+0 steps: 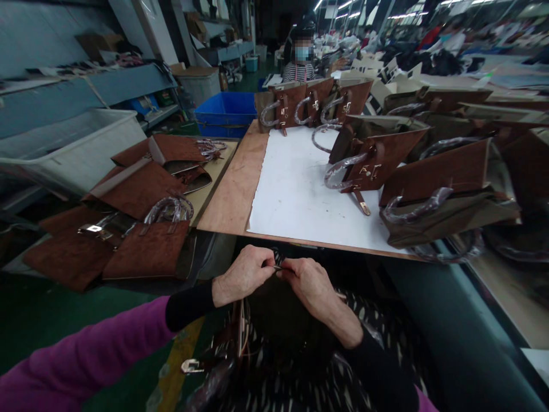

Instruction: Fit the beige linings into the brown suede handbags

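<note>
My left hand (242,274) and my right hand (306,283) meet below the near edge of the worktable (234,194). Both are pinched together on a small dark item (278,261) between the fingertips; I cannot make out what it is. Under my hands, on my lap, lies a brown bag (234,343) with a metal clasp (191,366), partly hidden by my arms and a patterned cloth. The left sleeve is purple with a black cuff.
A white sheet (295,189) covers the table. Brown handbags with wrapped handles stand at the right (369,160) and at the far end (300,103). More bags are stacked at the left (141,229). A blue bin (227,111) and a seated person (300,63) lie beyond.
</note>
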Tool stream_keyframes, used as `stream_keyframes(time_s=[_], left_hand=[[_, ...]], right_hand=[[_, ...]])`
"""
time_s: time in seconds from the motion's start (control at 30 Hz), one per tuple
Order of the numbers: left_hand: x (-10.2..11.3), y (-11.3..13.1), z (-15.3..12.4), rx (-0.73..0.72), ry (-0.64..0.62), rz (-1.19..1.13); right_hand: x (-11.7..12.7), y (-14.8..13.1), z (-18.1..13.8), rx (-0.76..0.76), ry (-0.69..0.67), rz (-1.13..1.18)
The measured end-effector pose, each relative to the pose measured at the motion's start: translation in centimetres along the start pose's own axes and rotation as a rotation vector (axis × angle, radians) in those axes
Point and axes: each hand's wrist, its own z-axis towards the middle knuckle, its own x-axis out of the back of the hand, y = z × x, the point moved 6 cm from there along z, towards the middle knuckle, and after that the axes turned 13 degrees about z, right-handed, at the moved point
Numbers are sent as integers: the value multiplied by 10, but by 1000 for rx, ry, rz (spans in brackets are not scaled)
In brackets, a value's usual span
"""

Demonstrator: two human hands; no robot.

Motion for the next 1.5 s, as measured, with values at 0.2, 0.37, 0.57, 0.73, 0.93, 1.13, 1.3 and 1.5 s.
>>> stream_keyframes(time_s=[0.2, 0.37, 0.57, 0.73, 0.93, 1.13, 1.3, 1.5], left_hand=[[9, 4, -4, -86, -11, -68], [5, -4, -4, -22, -74, 35], [-3, -10, 1, -31, -214, 102], [-3, -10, 2, -63, -206, 90], [-1, -9, 0, -19, -186, 29], [-1, -6, -1, -8, -174, 1], [1, -4, -1, -27, -176, 17], [4, -8, -5, -19, -180, -6]], right_hand=[[2, 13, -3, -37, 13, 75], [2, 11, -5, 0, 5, 110], [0, 15, -8, 9, -46, 202], [-1, 18, -7, 9, -51, 207], [-3, 14, -9, 94, 8, 48], [-9, 3, -8, 100, 72, -216], [-5, 1, -9, 22, 30, -228], [24, 43, -47, -167, -9, 110]])
